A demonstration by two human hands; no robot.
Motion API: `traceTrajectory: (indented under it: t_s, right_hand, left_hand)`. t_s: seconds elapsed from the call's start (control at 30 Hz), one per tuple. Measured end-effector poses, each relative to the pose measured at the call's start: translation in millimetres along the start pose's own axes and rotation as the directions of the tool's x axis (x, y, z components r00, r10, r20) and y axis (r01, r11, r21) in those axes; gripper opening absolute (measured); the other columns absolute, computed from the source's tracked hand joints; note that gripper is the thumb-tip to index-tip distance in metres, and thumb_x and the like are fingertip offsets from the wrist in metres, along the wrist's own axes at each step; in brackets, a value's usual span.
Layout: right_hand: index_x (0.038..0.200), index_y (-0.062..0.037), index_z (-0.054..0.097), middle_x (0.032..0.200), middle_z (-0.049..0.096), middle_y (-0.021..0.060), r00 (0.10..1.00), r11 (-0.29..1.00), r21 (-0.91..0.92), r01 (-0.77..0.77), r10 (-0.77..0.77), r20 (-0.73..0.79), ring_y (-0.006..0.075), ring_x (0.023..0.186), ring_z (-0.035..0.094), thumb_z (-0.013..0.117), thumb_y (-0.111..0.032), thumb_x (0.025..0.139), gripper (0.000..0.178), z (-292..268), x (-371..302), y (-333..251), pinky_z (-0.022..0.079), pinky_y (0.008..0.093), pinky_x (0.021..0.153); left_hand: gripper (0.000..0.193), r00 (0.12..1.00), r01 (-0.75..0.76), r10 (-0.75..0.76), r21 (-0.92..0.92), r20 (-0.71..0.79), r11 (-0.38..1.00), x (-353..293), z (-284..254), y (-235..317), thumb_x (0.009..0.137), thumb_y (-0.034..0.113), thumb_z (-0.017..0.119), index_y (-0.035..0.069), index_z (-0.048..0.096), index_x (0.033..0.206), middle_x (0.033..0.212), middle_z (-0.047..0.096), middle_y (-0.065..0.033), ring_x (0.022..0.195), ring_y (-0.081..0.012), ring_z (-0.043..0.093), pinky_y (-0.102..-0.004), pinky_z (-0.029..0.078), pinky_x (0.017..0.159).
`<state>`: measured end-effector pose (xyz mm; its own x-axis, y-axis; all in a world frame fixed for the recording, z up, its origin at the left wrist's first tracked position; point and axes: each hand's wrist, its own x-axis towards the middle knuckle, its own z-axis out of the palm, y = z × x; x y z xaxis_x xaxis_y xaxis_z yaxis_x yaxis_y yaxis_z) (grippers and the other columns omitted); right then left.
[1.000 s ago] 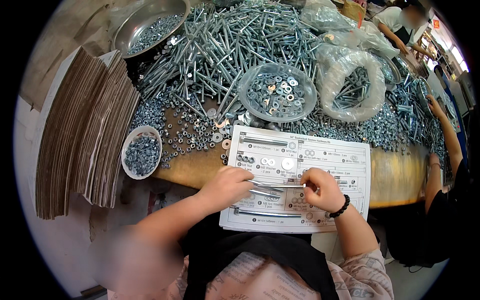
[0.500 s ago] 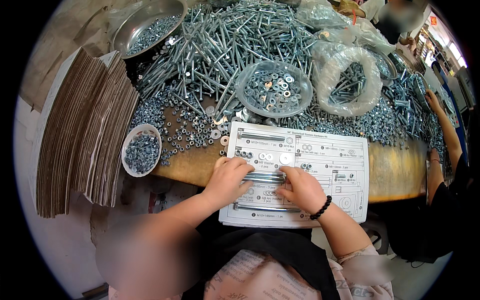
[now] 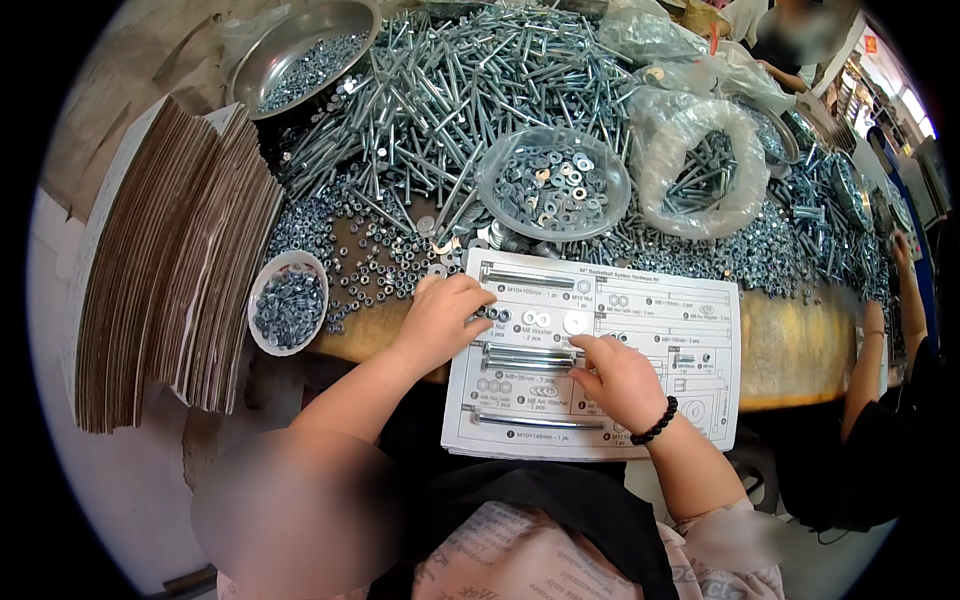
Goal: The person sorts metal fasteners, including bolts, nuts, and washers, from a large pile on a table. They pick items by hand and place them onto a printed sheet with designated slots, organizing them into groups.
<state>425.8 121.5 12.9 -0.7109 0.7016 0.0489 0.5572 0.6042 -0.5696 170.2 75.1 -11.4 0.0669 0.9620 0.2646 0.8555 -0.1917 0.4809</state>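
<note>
A stack of printed hardware sheets [image 3: 690, 420] lies at the table's front edge. Several long bolts [image 3: 528, 358] lie side by side across its middle, and one more long bolt [image 3: 535, 421] rests lower down. My right hand [image 3: 622, 385] is at the right ends of the grouped bolts, thumb and forefinger apart, not closed round them. My left hand [image 3: 445, 315] is over the sheet's upper left edge, fingertips and thumb apart beside a few small nuts [image 3: 493, 314]. Flat washers [image 3: 575, 322] and a bolt [image 3: 530, 277] lie near the top of the sheet.
Behind the sheet stand a clear bowl of washers [image 3: 487, 190] and a plastic bag of bolts [image 3: 650, 205], before a large bolt heap [image 3: 450, 90]. Loose nuts [image 3: 365, 260], a white bowl [image 3: 262, 335] and cardboard stacks [image 3: 170, 270] are leftward. Another person's arms [image 3: 868, 350] reach in at right.
My left hand has let go of the grouped bolts and moved up and left toward the nuts. My right hand has shifted slightly right and down, uncovering more of the bolts.
</note>
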Motion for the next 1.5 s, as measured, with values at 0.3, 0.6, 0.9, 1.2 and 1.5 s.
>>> traceTrajectory:
  t_s: [0.3,0.6,0.9,1.2,1.5]
  right_hand:
    - [0.102,-0.0110,0.057,0.079,0.058,0.0097,1.000,0.999,-0.033,-0.023,0.022,-0.009,0.0284,0.069,0.058,0.064,-0.017,0.075,0.028,-14,7,8,0.047,0.0367,0.059]
    - [0.089,-0.0084,0.062,0.083,0.060,0.0101,0.951,0.971,-0.160,0.177,-0.210,-0.228,0.0284,0.075,0.058,0.063,-0.014,0.076,0.015,-74,95,48,0.047,0.0355,0.066]
    - [0.095,-0.0115,0.063,0.100,0.057,0.0121,0.969,0.910,-0.387,-0.148,0.056,-0.240,0.0300,0.093,0.055,0.055,-0.018,0.079,0.019,-102,231,94,0.045,0.0391,0.081]
    - [0.110,-0.0148,0.053,0.105,0.055,0.0131,0.919,0.772,-0.515,-0.372,0.230,-0.320,0.0299,0.098,0.057,0.043,-0.011,0.086,0.027,-90,284,95,0.049,0.0398,0.077]
    - [0.094,-0.0036,0.053,0.095,0.062,0.0178,0.926,0.818,-0.451,-0.356,0.245,-0.287,0.0353,0.092,0.058,0.039,-0.008,0.085,0.017,-96,289,103,0.047,0.0435,0.077]
  left_hand:
    - [0.021,0.999,-0.031,0.029,0.040,0.042,0.999,1,2,-2,0.069,0.018,0.068,0.011,0.064,0.088,0.085,0.058,-0.0024,0.085,-0.0203,0.054,-0.0359,0.034,0.084]
    - [0.022,0.976,0.011,-0.022,-0.051,-0.215,0.999,70,-43,-32,0.074,0.015,0.064,0.006,0.061,0.094,0.084,0.056,-0.0069,0.080,-0.0245,0.055,-0.0352,0.043,0.072]
    - [0.031,0.909,0.286,-0.137,0.350,-0.393,0.892,211,-64,-91,0.073,0.027,0.066,0.009,0.064,0.098,0.096,0.057,-0.0090,0.095,-0.0253,0.054,-0.0406,0.037,0.084]
    - [0.035,0.828,0.536,-0.323,0.480,-0.458,0.694,253,-42,-89,0.067,0.042,0.071,0.012,0.068,0.084,0.089,0.059,-0.0051,0.090,-0.0228,0.056,-0.0387,0.037,0.082]
    - [0.025,0.838,0.521,-0.436,0.244,-0.327,0.818,254,-44,-96,0.073,0.032,0.065,0.010,0.065,0.085,0.084,0.064,-0.0099,0.082,-0.0280,0.061,-0.0412,0.043,0.078]
